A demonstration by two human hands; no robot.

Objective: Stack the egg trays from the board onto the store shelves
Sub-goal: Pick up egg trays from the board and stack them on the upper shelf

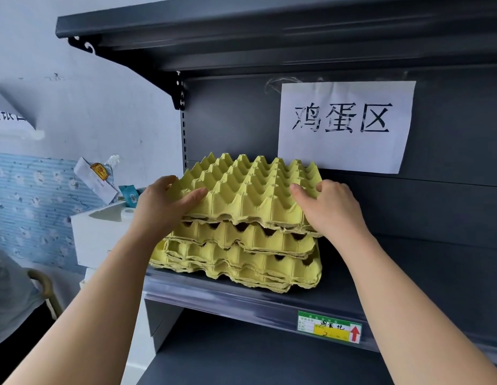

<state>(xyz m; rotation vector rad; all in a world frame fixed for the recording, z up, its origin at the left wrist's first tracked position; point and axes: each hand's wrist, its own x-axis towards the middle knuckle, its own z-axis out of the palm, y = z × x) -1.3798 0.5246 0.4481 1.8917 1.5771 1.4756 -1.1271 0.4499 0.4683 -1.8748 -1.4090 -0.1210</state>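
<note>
A stack of yellow pulp egg trays (239,254) sits on the dark grey store shelf (241,298), at its left end. The top egg tray (250,187) lies on the stack, tilted slightly up at the back. My left hand (164,204) grips its left edge, thumb lying across the tray's front peaks. My right hand (328,207) grips the right edge, fingers curled over the top. The board is out of view.
A white paper sign (344,126) hangs on the shelf's back panel behind the stack. An upper shelf (241,20) overhangs. A price label (329,326) is on the shelf's front rail. A white box (100,234) with packets stands left of the shelving.
</note>
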